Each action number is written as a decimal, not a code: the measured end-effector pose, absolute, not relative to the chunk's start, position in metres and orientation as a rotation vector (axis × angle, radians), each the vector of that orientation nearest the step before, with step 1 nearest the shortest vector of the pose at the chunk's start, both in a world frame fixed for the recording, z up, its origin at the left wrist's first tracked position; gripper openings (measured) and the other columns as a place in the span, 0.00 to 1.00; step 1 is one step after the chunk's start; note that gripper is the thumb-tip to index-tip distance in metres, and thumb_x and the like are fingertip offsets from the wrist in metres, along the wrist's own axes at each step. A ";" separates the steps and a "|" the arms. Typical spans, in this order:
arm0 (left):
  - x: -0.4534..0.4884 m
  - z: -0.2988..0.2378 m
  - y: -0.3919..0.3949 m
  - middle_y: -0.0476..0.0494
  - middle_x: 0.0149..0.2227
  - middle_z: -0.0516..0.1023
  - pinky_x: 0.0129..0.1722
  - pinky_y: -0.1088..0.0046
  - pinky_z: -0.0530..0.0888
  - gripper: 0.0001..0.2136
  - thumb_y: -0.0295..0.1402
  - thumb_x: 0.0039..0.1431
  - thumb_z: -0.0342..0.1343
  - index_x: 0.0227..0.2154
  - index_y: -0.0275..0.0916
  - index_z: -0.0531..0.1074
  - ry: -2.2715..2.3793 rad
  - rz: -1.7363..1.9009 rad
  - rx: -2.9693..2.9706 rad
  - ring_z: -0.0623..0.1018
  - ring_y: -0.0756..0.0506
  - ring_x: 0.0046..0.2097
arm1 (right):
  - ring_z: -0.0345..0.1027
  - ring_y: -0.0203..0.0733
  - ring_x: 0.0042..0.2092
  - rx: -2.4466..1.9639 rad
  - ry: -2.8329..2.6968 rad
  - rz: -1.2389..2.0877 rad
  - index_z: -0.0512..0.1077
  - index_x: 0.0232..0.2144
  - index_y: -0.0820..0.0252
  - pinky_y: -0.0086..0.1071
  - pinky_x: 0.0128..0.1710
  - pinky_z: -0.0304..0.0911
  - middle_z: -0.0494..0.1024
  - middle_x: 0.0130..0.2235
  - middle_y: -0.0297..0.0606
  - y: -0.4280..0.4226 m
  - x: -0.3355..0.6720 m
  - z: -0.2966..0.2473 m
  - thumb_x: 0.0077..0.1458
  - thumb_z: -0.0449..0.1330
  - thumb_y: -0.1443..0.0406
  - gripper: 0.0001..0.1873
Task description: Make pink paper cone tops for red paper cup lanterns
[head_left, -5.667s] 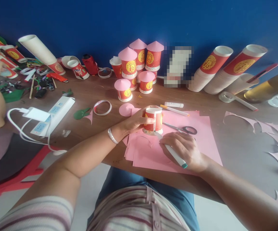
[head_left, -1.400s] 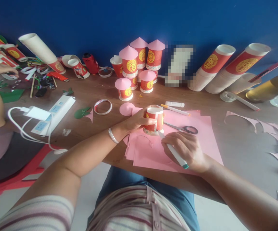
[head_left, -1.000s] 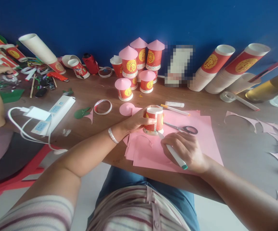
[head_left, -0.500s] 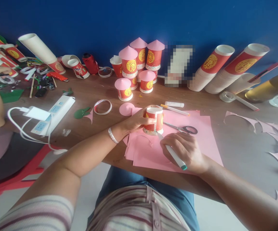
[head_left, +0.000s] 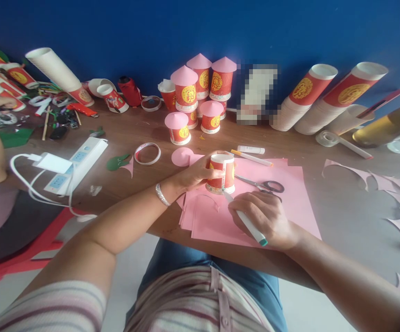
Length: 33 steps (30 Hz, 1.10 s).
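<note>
Grip: left hand (head_left: pixel 200 174) wrapped on red cup (head_left: pixel 229 174), right hand (head_left: pixel 264 212) pinching marker (head_left: pixel 251 227). Pink sheets (head_left: pixel 214 226) under cup. Coned cups (head_left: pixel 185 94) behind look done; held one is coneless. Lower band (head_left: pixel 217 190) shows some marks, remainder unclear; marker tip at band.

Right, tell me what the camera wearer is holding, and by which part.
The left hand grips a red-and-gold paper cup by its side wall; the right hand holds a slim white, teal-ended marker by its barrel, near the tip.
</note>
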<state>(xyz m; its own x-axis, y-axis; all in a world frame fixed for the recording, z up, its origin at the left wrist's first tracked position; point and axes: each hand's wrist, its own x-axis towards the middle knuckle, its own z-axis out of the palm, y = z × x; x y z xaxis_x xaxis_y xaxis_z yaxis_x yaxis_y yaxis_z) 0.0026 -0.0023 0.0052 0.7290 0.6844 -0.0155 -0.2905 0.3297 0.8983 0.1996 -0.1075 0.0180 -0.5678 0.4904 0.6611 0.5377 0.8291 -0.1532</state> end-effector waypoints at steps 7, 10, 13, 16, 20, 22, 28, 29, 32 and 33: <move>0.003 0.008 -0.003 0.39 0.45 0.78 0.41 0.66 0.75 0.21 0.33 0.46 0.67 0.44 0.37 0.72 0.441 0.665 1.085 0.79 0.42 0.43 | 0.69 0.35 0.26 -0.776 -2.284 -0.105 0.68 0.39 0.58 0.30 0.26 0.64 0.76 0.28 0.32 -0.108 0.200 0.019 0.59 0.57 0.77 0.10; 0.002 0.008 -0.003 0.38 0.45 0.78 0.41 0.65 0.75 0.21 0.34 0.46 0.67 0.45 0.37 0.72 0.441 0.668 1.081 0.79 0.42 0.43 | 0.68 0.35 0.26 -0.766 -2.255 -0.128 0.68 0.39 0.58 0.30 0.24 0.63 0.75 0.27 0.32 -0.108 0.201 0.018 0.58 0.58 0.77 0.11; 0.001 0.008 -0.003 0.37 0.45 0.79 0.41 0.66 0.75 0.21 0.33 0.46 0.67 0.45 0.37 0.72 0.441 0.666 1.058 0.79 0.42 0.43 | 0.66 0.34 0.25 -0.760 -2.236 -0.137 0.68 0.39 0.57 0.30 0.24 0.62 0.75 0.27 0.31 -0.108 0.201 0.017 0.58 0.58 0.77 0.11; 0.000 0.007 -0.003 0.40 0.43 0.78 0.41 0.67 0.74 0.21 0.32 0.47 0.67 0.45 0.37 0.72 0.470 0.673 1.053 0.78 0.43 0.42 | 0.65 0.34 0.25 -0.756 -2.241 -0.134 0.67 0.38 0.57 0.29 0.24 0.61 0.74 0.27 0.30 -0.108 0.201 0.017 0.58 0.58 0.77 0.11; 0.000 0.006 -0.002 0.42 0.41 0.78 0.41 0.67 0.74 0.21 0.34 0.47 0.68 0.45 0.37 0.72 0.462 0.667 1.072 0.79 0.44 0.41 | 0.65 0.34 0.25 -0.745 -2.253 -0.117 0.68 0.39 0.59 0.30 0.24 0.61 0.75 0.27 0.32 -0.108 0.200 0.018 0.58 0.59 0.77 0.11; 0.000 0.005 -0.001 0.42 0.40 0.78 0.41 0.66 0.74 0.21 0.34 0.47 0.68 0.44 0.37 0.72 0.438 0.664 1.070 0.79 0.44 0.41 | 0.66 0.34 0.26 -0.742 -2.267 -0.109 0.68 0.39 0.59 0.29 0.24 0.62 0.75 0.28 0.32 -0.108 0.200 0.018 0.58 0.58 0.77 0.10; 0.001 0.006 0.000 0.42 0.40 0.78 0.39 0.68 0.74 0.19 0.32 0.47 0.67 0.43 0.37 0.71 0.419 0.655 1.067 0.78 0.44 0.40 | 0.66 0.34 0.26 -0.757 -2.277 -0.105 0.68 0.39 0.58 0.29 0.25 0.62 0.75 0.28 0.32 -0.108 0.201 0.017 0.60 0.57 0.76 0.10; 0.001 0.006 0.000 0.42 0.40 0.78 0.39 0.68 0.74 0.20 0.32 0.47 0.67 0.43 0.37 0.71 0.421 0.653 1.063 0.78 0.44 0.40 | 0.67 0.35 0.26 -0.758 -2.280 -0.104 0.68 0.39 0.59 0.29 0.25 0.62 0.75 0.28 0.32 -0.108 0.201 0.017 0.59 0.58 0.76 0.10; 0.001 0.006 0.000 0.42 0.40 0.77 0.39 0.69 0.74 0.20 0.31 0.46 0.68 0.44 0.37 0.71 0.423 0.659 1.055 0.77 0.44 0.40 | 0.68 0.35 0.26 -0.766 -2.278 -0.105 0.68 0.39 0.59 0.30 0.26 0.63 0.75 0.28 0.32 -0.108 0.201 0.016 0.59 0.58 0.77 0.10; 0.001 0.006 0.000 0.42 0.40 0.77 0.39 0.69 0.74 0.20 0.31 0.47 0.68 0.44 0.37 0.71 0.420 0.661 1.057 0.77 0.44 0.40 | 0.68 0.35 0.26 -0.767 -2.278 -0.101 0.68 0.39 0.59 0.30 0.26 0.63 0.75 0.27 0.32 -0.108 0.201 0.016 0.59 0.59 0.77 0.10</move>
